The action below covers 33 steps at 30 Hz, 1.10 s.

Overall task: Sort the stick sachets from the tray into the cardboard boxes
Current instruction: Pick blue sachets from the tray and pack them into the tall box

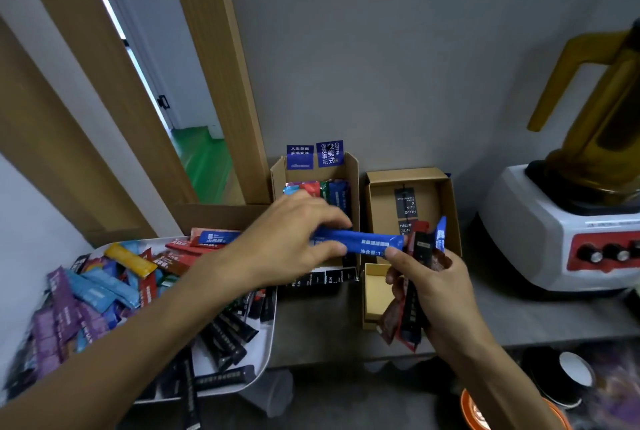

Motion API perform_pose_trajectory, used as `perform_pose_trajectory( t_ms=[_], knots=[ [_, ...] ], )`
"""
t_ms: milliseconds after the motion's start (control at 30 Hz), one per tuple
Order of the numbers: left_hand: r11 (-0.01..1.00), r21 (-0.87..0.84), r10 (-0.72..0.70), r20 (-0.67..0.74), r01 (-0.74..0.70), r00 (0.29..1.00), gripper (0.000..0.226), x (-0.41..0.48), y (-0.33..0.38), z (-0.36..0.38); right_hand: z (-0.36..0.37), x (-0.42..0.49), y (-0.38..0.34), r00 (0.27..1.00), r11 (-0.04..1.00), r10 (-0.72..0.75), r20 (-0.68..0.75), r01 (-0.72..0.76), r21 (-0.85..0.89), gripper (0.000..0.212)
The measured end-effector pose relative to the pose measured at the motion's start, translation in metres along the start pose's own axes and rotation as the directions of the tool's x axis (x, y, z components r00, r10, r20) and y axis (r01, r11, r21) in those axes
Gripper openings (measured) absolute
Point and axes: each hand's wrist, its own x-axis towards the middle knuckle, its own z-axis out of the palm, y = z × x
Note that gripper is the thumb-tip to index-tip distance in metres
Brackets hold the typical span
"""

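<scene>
A white tray (266,343) at the lower left holds several stick sachets in purple, light blue, yellow, red and black. Behind it stand two open cardboard boxes. The left box (355,183) has coloured sachets standing inside. The right box (450,208) holds a black sachet. My left hand (287,239) pinches a dark blue sachet (367,242) by its left end, held level in front of the boxes. My right hand (436,287) grips a bundle of red, black and blue sachets (412,305), and its thumb touches the blue sachet's right end.
A white blender (561,221) with an amber jug stands on the grey counter at the right. A wooden door frame (221,83) rises at the left behind the tray. Paper cups (571,374) and an orange container (474,409) sit below the counter edge.
</scene>
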Motion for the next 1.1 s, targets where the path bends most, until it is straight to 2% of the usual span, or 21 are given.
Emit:
perform_pose_trajectory(
  t_ms=[67,133,167,233,300,367,567,633,700,800,900,1000,1033,1100],
  knots=[
    [1.0,-0.001,-0.021,-0.012,0.021,1.0,0.017,0.0,0.01,0.013,0.002,0.0,-0.002,0.999,1.0,-0.028,0.016,0.028,-0.003,0.03],
    [0.98,-0.147,-0.148,-0.104,0.132,0.983,0.006,0.0,0.016,0.031,0.001,0.0,-0.002,0.999,0.999,-0.036,0.002,0.036,0.031,0.029],
    [0.945,-0.256,-0.251,-0.168,0.204,0.953,0.002,0.0,0.015,0.042,0.0,0.0,-0.001,1.0,0.998,-0.026,-0.015,0.026,0.053,0.029],
    [0.83,-0.435,-0.487,-0.261,0.349,0.833,0.008,0.005,0.007,0.064,-0.006,0.001,0.003,0.999,0.996,0.013,-0.04,-0.01,0.087,0.03],
    [0.743,-0.485,-0.637,-0.301,0.461,0.71,0.009,0.017,-0.005,0.084,-0.011,0.001,0.007,0.998,0.995,0.045,-0.046,-0.041,0.089,0.037],
    [0.71,-0.476,-0.692,-0.336,0.519,0.639,0.004,0.032,-0.014,0.099,-0.014,0.0,0.01,0.998,0.996,0.054,-0.041,-0.051,0.077,0.044],
    [0.601,-0.571,-0.784,-0.281,0.56,0.554,0.018,0.064,-0.025,0.111,-0.019,-0.001,0.015,0.998,0.996,0.065,-0.01,-0.065,0.055,0.043],
    [0.607,-0.577,-0.779,-0.295,0.547,0.553,0.023,0.065,-0.027,0.115,-0.022,-0.002,0.017,0.997,0.995,0.081,-0.007,-0.08,0.067,0.04],
    [0.657,-0.547,-0.742,-0.347,0.518,0.574,0.028,0.061,-0.029,0.12,-0.024,-0.001,0.02,0.993,0.99,0.115,-0.005,-0.114,0.081,0.039],
    [0.772,-0.411,-0.634,-0.435,0.485,0.639,0.033,0.056,-0.033,0.126,-0.026,0.001,0.021,0.989,0.984,0.144,0.013,-0.145,0.106,0.042],
    [0.804,-0.308,-0.594,-0.406,0.508,0.694,0.031,0.055,-0.036,0.123,-0.024,0.002,0.019,0.991,0.984,0.131,0.03,-0.134,0.119,0.04],
    [0.809,-0.389,-0.58,-0.405,0.441,0.707,0.006,0.042,-0.023,0.115,-0.024,0.004,0.015,0.994,0.985,0.112,0.0,-0.111,0.131,0.039],
    [0.803,-0.442,-0.574,-0.39,0.401,0.72,0.004,0.033,-0.013,0.111,-0.026,0.006,0.014,0.995,0.985,0.097,-0.012,-0.094,0.145,0.039],
    [0.738,-0.612,-0.527,-0.262,0.283,0.808,0.011,0.011,0.012,0.103,-0.026,0.009,0.01,0.998,0.985,0.056,-0.02,-0.052,0.166,0.041]
  ],
)
